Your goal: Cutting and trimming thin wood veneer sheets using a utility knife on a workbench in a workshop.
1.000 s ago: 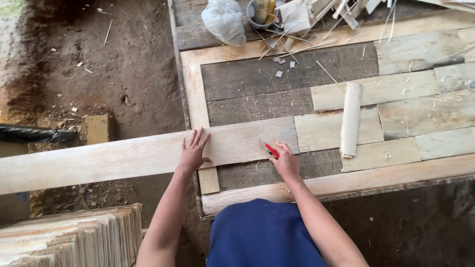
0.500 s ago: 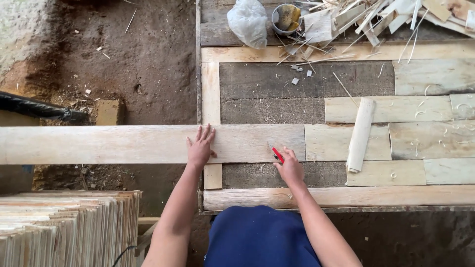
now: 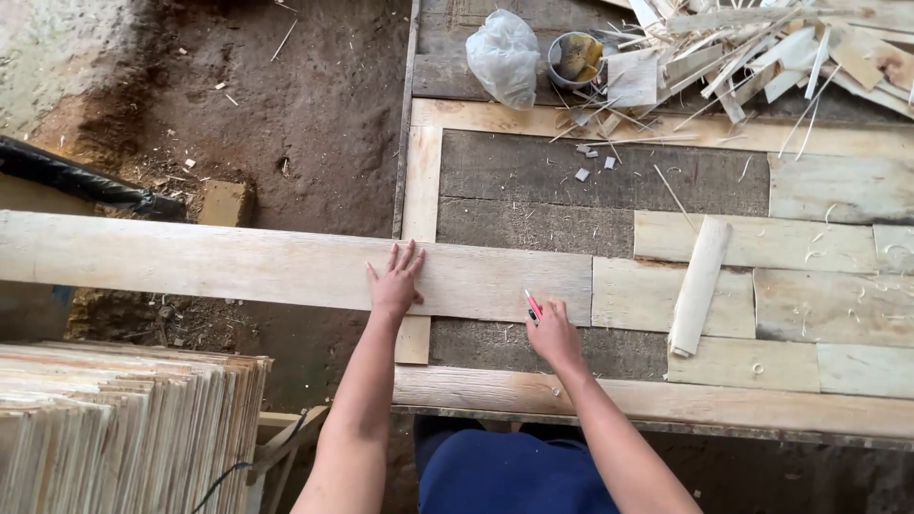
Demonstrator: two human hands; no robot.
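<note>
Two hands work on one long pale plank (image 3: 238,266) that lies crosswise, its right end on the wooden desk (image 3: 666,400) and its left part reaching out over the dirt ground (image 3: 314,105). The left hand (image 3: 395,284) lies flat on the plank with fingers spread, gripping nothing. The right hand (image 3: 552,331) is closed around a red marker (image 3: 533,306), its tip at the plank's lower edge near the right end. Just right of the plank, shorter pale boards (image 3: 666,295) lie side by side on the desk, and a rolled strip of veneer (image 3: 698,286) rests tilted across them. At the far edge sit a clear plastic bag (image 3: 505,57), a small tin (image 3: 576,57) and a heap of wood scraps (image 3: 762,48). A stack of thin sheets (image 3: 114,428) stands at lower left.
</note>
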